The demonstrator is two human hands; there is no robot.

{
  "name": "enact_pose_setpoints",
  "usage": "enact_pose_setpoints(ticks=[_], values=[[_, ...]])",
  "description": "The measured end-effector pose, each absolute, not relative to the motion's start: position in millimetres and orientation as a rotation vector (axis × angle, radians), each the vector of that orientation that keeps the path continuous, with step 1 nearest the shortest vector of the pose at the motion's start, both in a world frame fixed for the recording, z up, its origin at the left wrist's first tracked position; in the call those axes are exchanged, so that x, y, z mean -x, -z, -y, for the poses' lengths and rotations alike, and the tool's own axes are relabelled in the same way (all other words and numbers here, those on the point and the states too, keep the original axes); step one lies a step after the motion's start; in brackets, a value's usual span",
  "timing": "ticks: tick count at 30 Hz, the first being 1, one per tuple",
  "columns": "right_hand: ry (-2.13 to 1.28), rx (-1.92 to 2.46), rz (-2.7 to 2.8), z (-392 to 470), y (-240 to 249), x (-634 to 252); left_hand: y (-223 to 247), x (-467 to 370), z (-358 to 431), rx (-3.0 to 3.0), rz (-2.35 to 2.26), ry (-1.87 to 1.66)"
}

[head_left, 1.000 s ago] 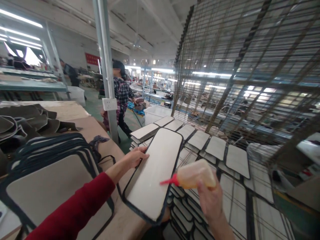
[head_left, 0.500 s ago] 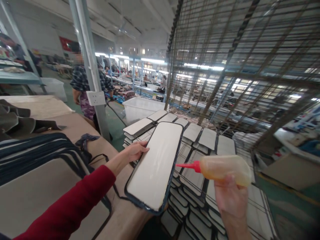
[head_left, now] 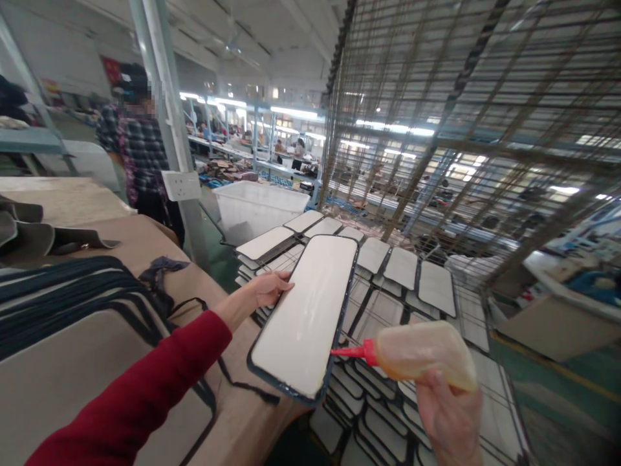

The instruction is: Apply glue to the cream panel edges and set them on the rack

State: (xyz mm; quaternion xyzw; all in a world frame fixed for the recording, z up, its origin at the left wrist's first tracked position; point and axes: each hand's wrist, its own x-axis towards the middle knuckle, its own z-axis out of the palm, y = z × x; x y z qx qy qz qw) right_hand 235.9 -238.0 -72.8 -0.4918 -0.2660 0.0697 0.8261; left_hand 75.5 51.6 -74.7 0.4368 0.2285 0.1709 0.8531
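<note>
My left hand (head_left: 272,288) grips the left edge of a long white panel (head_left: 305,310) with rounded corners and a dark border, held tilted in front of me. The thumb lies on its white face. A squeeze bottle (head_left: 427,353) with a red nozzle and yellowish liquid inside lies sideways in my right hand (head_left: 449,414), fingers wrapped around it. Its tip points left and meets the panel's dark right border low down; whether it touches, I cannot tell. Wet, shiny streaks show along the panel's lower border.
Similar panels lie in rows on a wire rack (head_left: 369,304), with raised wire mesh (head_left: 460,97) above. At left, a stack of larger dark-edged panels (head_left: 97,362) rests on a brown-covered table (head_left: 140,236). A post (head_left: 167,116), a white bin (head_left: 262,200) and a co-worker (head_left: 140,142) stand beyond.
The bottle has moved down and slightly left, bringing its nozzle to the panel's lower right border. The co-worker beyond the post has turned and shifted left.
</note>
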Motion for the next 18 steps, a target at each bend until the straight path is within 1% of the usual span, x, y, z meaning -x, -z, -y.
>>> enact_pose_setpoints(ticks=[4, 9, 11, 15, 18], values=[[-0.246, 1.036, 0.552, 247.4, 85.3, -234.5, 74.7, -79.3, -53.1, -0.880, -0.527, -0.371], [-0.463, 1.012, 0.483, 258.1, 98.7, -234.5, 68.6, -87.6, -51.6, -0.873, -0.594, -0.374], [-0.404, 1.004, 0.375, 259.3, 91.6, -235.7, 67.0, -91.4, -50.9, -0.880, -0.607, -0.377], [-0.143, 0.940, 0.218, 261.8, 66.0, -247.6, 65.9, -101.1, -48.9, -0.877, -0.631, -0.409], [-0.112, 0.865, 0.229, 273.2, 58.2, -264.0, 65.1, -112.1, -42.7, -0.876, -0.642, -0.435]])
